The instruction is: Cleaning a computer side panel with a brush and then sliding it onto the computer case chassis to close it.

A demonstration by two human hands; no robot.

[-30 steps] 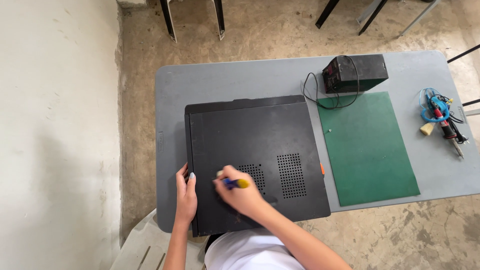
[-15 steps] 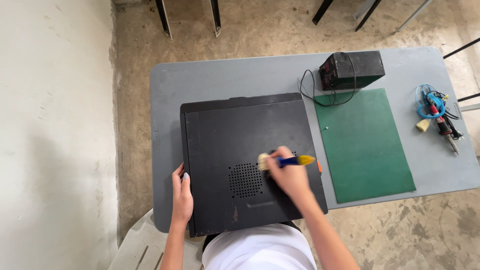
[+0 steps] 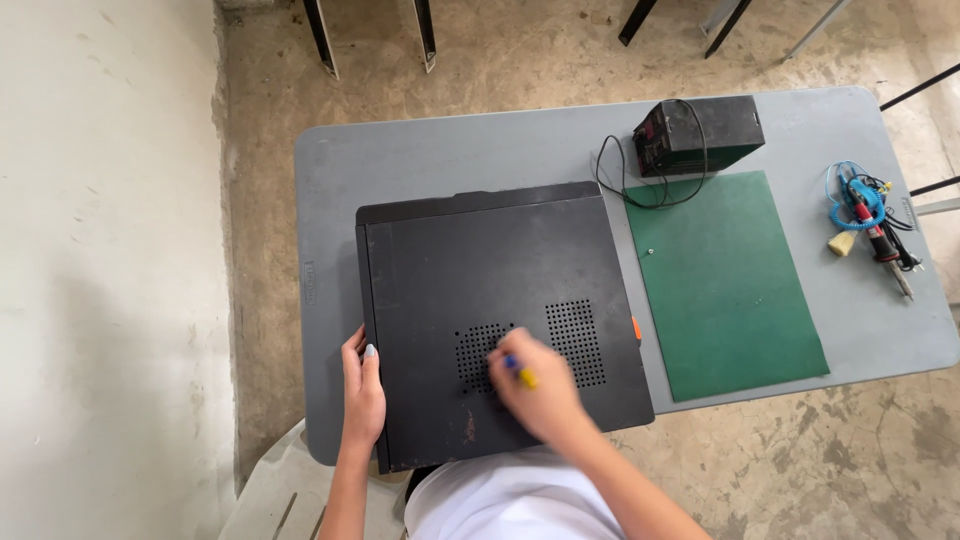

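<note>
Grey tabletop [image 3: 450, 150], rounded corners, stands on bare concrete floor [image 3: 560, 60]. On it, L to R: big black computer case [image 3: 480, 270] lying flat on its side, near front-left edge; green mat [image 3: 730, 290] just beside case, flat, near front edge; small black box [image 3: 700, 133] w/ black cable [image 3: 615, 180] looped at mat's back edge; at far right, tangle of blue cable w/ red-handled tools [image 3: 870, 220], well apart from mat.
</note>
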